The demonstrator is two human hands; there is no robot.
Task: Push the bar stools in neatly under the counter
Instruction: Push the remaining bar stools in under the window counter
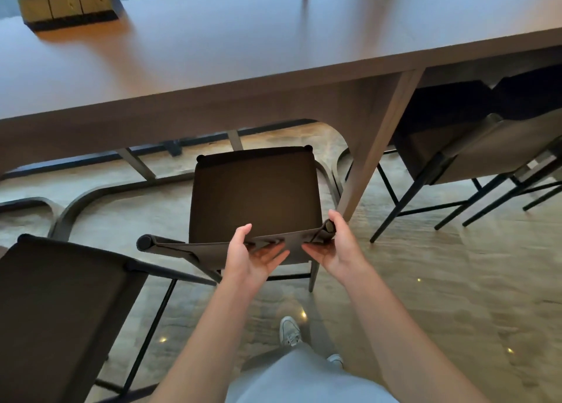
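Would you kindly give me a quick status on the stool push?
Left hand and right hand both gripping backrest of dark brown bar stool. Seat front just reaching brown wooden counter edge. Counter leg close on right.

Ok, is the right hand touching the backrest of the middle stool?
Touching. The head view shows the right hand holding the backrest of the middle stool: thumb over its top corner, fingers against its near face.

The middle stool [254,196] stands in front of the counter [213,68], its seat partly under the edge. Both hands sit on its back rail. Another stool [60,305] is to its left. A third stool [474,153] is right, past the counter leg [374,147]. A block [68,4] lies on the counter, far left.
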